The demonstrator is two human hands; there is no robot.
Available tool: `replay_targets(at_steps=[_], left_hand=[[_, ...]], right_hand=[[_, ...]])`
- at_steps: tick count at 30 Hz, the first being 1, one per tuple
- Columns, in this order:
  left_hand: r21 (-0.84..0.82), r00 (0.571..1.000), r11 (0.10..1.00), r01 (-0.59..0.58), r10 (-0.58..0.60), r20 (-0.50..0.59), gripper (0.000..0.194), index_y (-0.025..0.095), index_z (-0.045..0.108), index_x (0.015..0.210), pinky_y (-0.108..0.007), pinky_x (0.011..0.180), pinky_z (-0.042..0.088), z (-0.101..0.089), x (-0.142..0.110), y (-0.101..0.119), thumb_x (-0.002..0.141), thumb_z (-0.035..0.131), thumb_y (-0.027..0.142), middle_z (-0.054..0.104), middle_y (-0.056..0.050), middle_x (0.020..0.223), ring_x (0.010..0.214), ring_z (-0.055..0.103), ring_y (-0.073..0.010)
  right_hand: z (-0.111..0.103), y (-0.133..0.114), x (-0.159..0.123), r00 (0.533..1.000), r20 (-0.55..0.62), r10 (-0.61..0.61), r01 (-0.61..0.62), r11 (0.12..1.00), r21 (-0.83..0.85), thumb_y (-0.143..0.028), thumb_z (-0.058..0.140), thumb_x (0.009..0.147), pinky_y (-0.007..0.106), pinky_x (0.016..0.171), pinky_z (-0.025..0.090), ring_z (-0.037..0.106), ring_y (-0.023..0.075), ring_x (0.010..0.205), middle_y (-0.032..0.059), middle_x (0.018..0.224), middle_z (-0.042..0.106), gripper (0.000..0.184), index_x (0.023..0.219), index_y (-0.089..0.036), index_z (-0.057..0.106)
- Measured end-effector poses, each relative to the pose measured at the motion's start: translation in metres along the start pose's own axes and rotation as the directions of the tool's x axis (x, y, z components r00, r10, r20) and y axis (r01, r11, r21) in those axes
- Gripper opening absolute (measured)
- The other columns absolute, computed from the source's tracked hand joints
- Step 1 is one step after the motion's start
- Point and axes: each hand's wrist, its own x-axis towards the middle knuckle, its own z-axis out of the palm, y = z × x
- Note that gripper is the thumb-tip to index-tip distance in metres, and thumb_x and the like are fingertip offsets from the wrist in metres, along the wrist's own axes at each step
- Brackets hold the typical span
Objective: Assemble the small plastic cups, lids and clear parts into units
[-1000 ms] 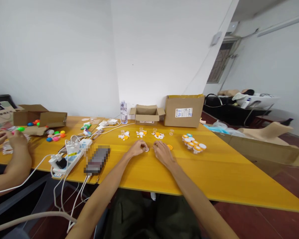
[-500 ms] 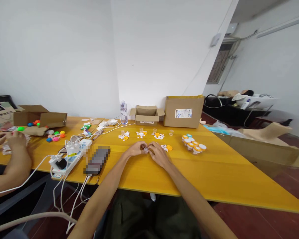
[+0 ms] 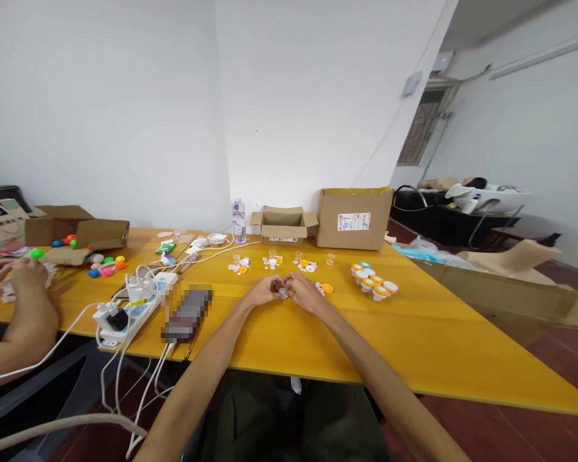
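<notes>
Just above the tabletop, a small clear plastic cup-like piece [image 3: 283, 293] sits between my two hands. My left hand [image 3: 264, 290] is closed round its left side. The fingers of my right hand [image 3: 304, 292] are bent together over its right side, and their tips are partly hidden. Beside my right hand lies an orange toothed disc [image 3: 327, 289] with small white pieces. Behind my hands are several clusters of white and orange parts [image 3: 306, 264], with clear cups [image 3: 298, 255] near them. A group of orange-and-white capped pieces [image 3: 374, 281] stands to the right.
An open carton [image 3: 282, 239], a large closed box [image 3: 354, 218] and a water bottle [image 3: 239, 221] line the wall. On my left are a power strip [image 3: 158, 292] with cables and a blurred phone-like device [image 3: 187, 314]. Further left, a co-worker's hands [image 3: 26, 273] are near coloured balls [image 3: 106, 272].
My right hand's fingers have curled further over the clear piece. My left hand stays at it with little movement. The whole view has shifted slightly.
</notes>
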Motion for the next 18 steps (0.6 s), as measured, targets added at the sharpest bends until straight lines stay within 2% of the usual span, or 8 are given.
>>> replay_targets(at_steps=[9, 14, 18], left_hand=[[0.002, 1.000, 1.000, -0.004, 0.004, -0.017, 0.022, 0.016, 0.061, 0.073, -0.024, 0.065, 0.041, 0.002, -0.001, 0.003, 0.058, 0.077, 0.021, 0.055, 0.005, 0.065, 0.062, 0.050, -0.0097], [0.089, 0.999, 0.996, -0.014, 0.018, -0.037, 0.016, 0.016, 0.065, 0.073, -0.025, 0.068, 0.043, 0.001, -0.001, 0.001, 0.060, 0.074, 0.018, 0.060, 0.002, 0.068, 0.067, 0.053, -0.0118], [0.124, 0.999, 0.991, -0.042, 0.046, -0.029, 0.012, 0.016, 0.068, 0.071, -0.026, 0.072, 0.044, 0.000, 0.000, -0.001, 0.061, 0.073, 0.017, 0.065, -0.001, 0.075, 0.073, 0.056, -0.0136]], right_hand=[[-0.002, -0.001, 0.001, 0.999, -0.027, 0.026, -0.024, 0.998, 0.053, -0.008, 0.060, 0.074, 0.028, 0.078, 0.047, 0.060, 0.0190, 0.096, 0.0035, 0.099, 0.065, 0.014, 0.071, -0.021, 0.062], [-0.004, 0.015, -0.006, 0.989, -0.125, 0.085, -0.081, 0.996, 0.040, -0.010, 0.057, 0.078, 0.032, 0.084, 0.049, 0.060, 0.0198, 0.102, 0.0036, 0.106, 0.064, 0.016, 0.070, -0.022, 0.062], [-0.003, 0.030, -0.015, 0.985, -0.130, 0.113, -0.116, 0.993, -0.016, -0.010, 0.058, 0.078, 0.033, 0.082, 0.050, 0.060, 0.0207, 0.099, 0.0051, 0.104, 0.064, 0.018, 0.066, -0.023, 0.062]])
